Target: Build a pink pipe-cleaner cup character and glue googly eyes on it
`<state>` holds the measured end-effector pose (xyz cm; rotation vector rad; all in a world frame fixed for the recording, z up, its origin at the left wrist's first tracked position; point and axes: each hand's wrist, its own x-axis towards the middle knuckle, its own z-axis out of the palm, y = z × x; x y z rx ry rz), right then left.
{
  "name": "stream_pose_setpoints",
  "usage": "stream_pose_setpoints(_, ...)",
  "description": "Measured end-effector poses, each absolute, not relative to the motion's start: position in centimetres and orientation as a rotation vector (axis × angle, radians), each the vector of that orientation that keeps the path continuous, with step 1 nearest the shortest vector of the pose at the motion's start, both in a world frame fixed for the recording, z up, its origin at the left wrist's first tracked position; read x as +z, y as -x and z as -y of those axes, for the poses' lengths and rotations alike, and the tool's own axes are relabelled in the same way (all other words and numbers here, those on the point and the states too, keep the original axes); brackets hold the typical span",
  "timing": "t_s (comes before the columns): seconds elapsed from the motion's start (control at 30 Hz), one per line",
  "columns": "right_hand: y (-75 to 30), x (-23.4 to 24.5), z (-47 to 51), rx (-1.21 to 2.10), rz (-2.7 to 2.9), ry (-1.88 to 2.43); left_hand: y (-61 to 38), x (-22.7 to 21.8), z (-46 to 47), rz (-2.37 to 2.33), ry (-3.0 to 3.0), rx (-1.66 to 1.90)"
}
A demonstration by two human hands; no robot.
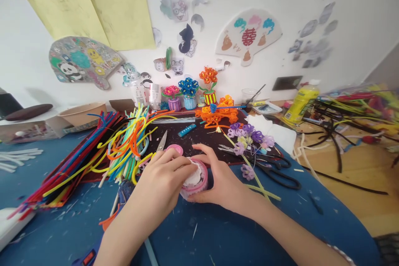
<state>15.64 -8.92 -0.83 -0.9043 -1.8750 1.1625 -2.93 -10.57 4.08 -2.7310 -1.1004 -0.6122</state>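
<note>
A small round pink pot (203, 179) with a crumpled white filling (193, 176) inside sits low at the middle of the table. My right hand (222, 181) curves around its right side, thumb at the near rim and fingers at the far rim. Bent over the pot from the left, my left hand (166, 174) presses its closed fingertips onto the white filling. A pink disc (174, 149) lies just behind my left hand, beside scissors (162, 141) whose handles are hidden. Purple pipe-cleaner flowers (247, 136) on a pale green stem lie right of my right hand.
Bundled pipe cleaners (84, 153) spread across the left. Three small potted pipe-cleaner flowers (188, 91) stand against the wall, with orange pipe-cleaner flowers (218, 112) before them. Black-handled scissors (277, 170) lie right. A yellow bottle (301, 104) stands at the back right.
</note>
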Motion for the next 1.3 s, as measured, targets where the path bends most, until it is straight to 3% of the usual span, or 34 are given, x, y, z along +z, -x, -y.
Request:
stream_pose_setpoints(0.33,-15.5,-1.4,8.8,1.108,1.869,0.878,2.7,3.7,11.2,1.104,2.723,-0.57)
stream_pose_setpoints(0.57,-15.4,-0.9,8.9,1.014,1.906,0.854,3.0,3.0,11.8,1.131,2.581,-0.845)
stream_pose_setpoints(0.77,-15.3,-0.9,8.9,1.013,1.888,0.869,3.3,2.3,12.0,1.126,2.454,-0.828)
stream_pose_setpoints(1.03,-15.4,-1.2,8.8,0.988,1.912,0.829,3.0,2.4,11.7,1.454,2.597,-1.055)
stream_pose_setpoints(1.3,-15.3,-1.8,9.1,0.895,1.947,0.849,2.0,3.2,11.0,1.703,2.4,-0.798)
